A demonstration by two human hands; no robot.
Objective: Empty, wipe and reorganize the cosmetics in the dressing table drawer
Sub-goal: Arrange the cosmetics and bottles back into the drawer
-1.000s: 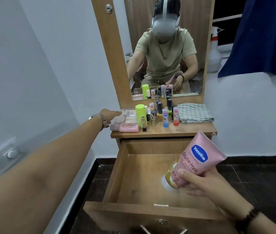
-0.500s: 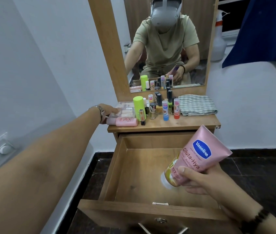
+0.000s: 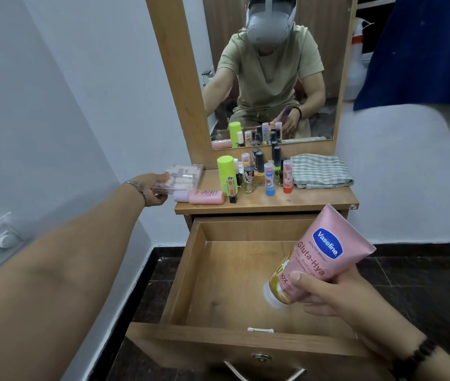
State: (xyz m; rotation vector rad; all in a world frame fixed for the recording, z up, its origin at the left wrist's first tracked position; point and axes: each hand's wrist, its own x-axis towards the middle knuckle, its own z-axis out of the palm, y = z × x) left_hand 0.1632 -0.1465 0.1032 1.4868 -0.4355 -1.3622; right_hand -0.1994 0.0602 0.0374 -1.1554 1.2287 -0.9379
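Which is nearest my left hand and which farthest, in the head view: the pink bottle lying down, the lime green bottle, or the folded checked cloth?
From the left hand:
1. Pink bottle, lying at the tabletop's left front, just beside the hand.
2. Lime green bottle, standing further right.
3. Folded checked cloth, at the right end.

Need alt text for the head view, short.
Over an open, empty wooden drawer, the right hand grips a pink Vaseline tube while the left hand holds a clear palette at the tabletop's left edge. Small bottles and a folded cloth sit below the mirror.
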